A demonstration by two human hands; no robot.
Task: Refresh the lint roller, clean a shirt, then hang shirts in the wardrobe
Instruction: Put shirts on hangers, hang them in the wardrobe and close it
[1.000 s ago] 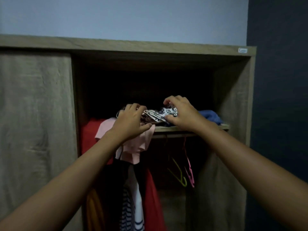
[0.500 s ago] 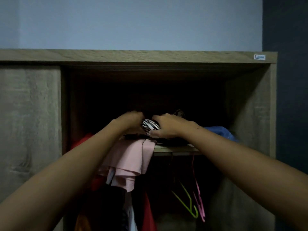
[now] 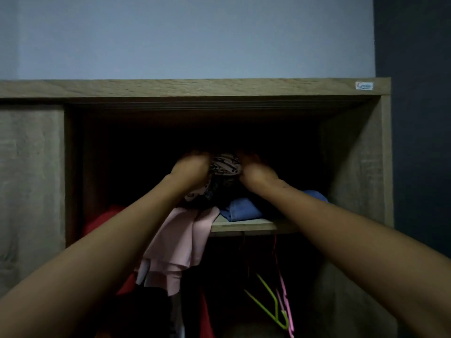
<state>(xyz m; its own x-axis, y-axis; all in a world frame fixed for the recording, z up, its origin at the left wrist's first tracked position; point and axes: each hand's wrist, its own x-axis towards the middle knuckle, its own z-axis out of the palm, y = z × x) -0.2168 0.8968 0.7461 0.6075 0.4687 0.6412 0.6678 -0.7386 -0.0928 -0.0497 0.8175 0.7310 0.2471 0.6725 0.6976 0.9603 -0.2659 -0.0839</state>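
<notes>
Fingers of both hands reach deep into the dark upper compartment of the wardrobe (image 3: 190,87) and are mostly lost in shadow. The left hand (image 3: 189,167) and the right hand (image 3: 256,170) sit either side of a bundled patterned shirt (image 3: 227,164), pale with dark markings, pressing against it from nine o'clock and three o'clock. Whether the fingers curl round the bundle or only push on its sides cannot be told; the tips are hidden by the cloth and the gloom.

Nearest the camera, both forearms run up from the bottom corners, cut off by the frame edges. At six o'clock, under the arms, hanging clothes show only in part: a black garment (image 3: 146,313), a red garment (image 3: 207,318), and a pink shirt (image 3: 180,240) draped over the front edge of the shelf (image 3: 244,225). At five o'clock a green hanger (image 3: 271,306) and a pink hanger (image 3: 284,298) hang empty below the shelf; their hooks and the rail are too dark to make out.

On the shelf, just below the right wrist, lies a folded blue garment (image 3: 241,211). Dark cloth with more of the pale pattern trails down from the bundle behind it, its shape unclear.

Farther back, the compartment's rear is black. At nine o'clock stands the wardrobe's closed door panel (image 3: 29,179). At two o'clock a small label (image 3: 364,85) sits on the top board, its lettering unreadable. Beyond is a pale blue wall (image 3: 195,32).
</notes>
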